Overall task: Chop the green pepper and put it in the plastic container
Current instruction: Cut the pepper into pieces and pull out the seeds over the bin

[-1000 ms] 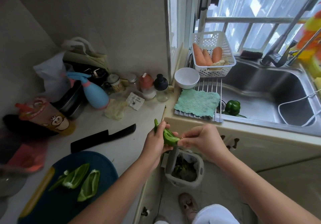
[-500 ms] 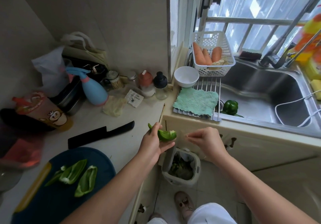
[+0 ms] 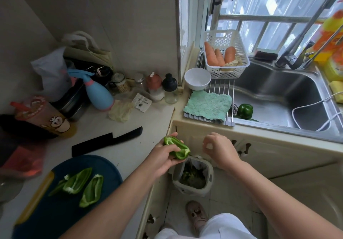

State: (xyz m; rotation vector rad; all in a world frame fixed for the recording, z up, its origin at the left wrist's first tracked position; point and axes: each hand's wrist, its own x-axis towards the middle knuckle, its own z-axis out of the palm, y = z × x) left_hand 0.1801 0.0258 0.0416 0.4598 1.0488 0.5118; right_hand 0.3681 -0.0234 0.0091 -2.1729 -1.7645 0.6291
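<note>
Clasps one glossy, hollowed green pepper piece (image 3: 176,147) in the left grip (image 3: 163,157) by the worktop (image 3: 130,151) edge, long axis running upper left to lower right. Curls the right grip (image 3: 220,149) alongside; cannot tell whether anything is pinched. Shows two curved pepper halves (image 3: 78,180) (image 3: 91,190) lying on the dark blue cutting board (image 3: 104,166), one whole pepper (image 3: 245,111) in the steel sink (image 3: 278,97).

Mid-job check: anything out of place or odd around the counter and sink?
Yes. A white cable loops down into the sink basin, odd beside a tap. A whole green pepper also sits in the sink, apart from the cut pieces on the cutting board. Nothing looks spilled.
</note>
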